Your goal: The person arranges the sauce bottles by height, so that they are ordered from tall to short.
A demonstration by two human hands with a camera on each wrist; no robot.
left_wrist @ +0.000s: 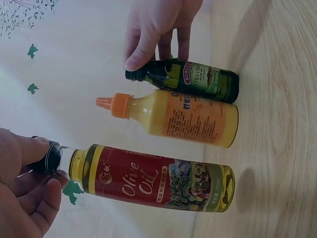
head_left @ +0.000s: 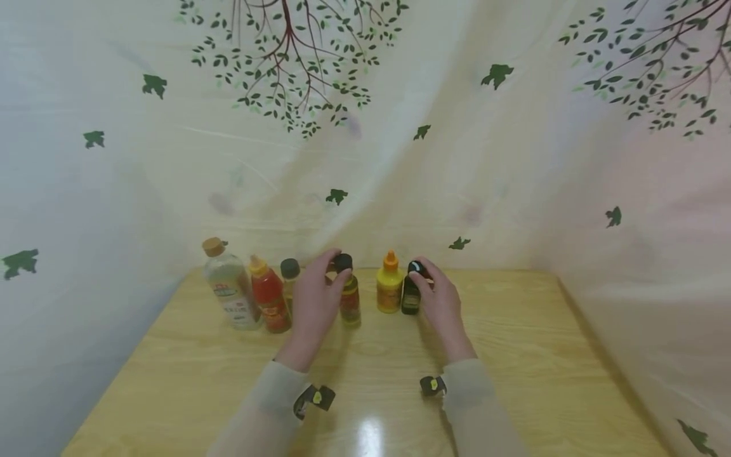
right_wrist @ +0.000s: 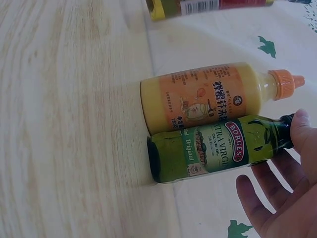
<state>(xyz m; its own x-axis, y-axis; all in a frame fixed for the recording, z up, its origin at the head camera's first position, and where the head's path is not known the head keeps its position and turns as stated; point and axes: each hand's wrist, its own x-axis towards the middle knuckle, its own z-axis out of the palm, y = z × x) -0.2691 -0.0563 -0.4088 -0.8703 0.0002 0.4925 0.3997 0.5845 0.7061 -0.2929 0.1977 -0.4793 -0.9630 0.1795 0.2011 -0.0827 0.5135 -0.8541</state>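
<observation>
My left hand (head_left: 315, 299) pinches the black cap of an olive oil bottle (left_wrist: 143, 176) with a red label and yellow oil. That bottle is upright; whether its base touches the table I cannot tell. To the right, my right hand (head_left: 442, 303) grips the top of a dark green olive oil bottle (right_wrist: 218, 148), between thumb and fingers. Right beside the green bottle stands a yellow squeeze bottle (head_left: 389, 291) with an orange nozzle. A gap separates the squeeze bottle from the red-labelled bottle. My left hand partly covers a dark-capped bottle (head_left: 290, 270) in the head view.
At the left of the row stand a large clear bottle (head_left: 231, 289) with a tan cap and a red squeeze bottle (head_left: 270, 298) with a yellow tip. The wooden table (head_left: 365, 374) ends at a pale curtain (head_left: 400, 190) printed with leaves and branches.
</observation>
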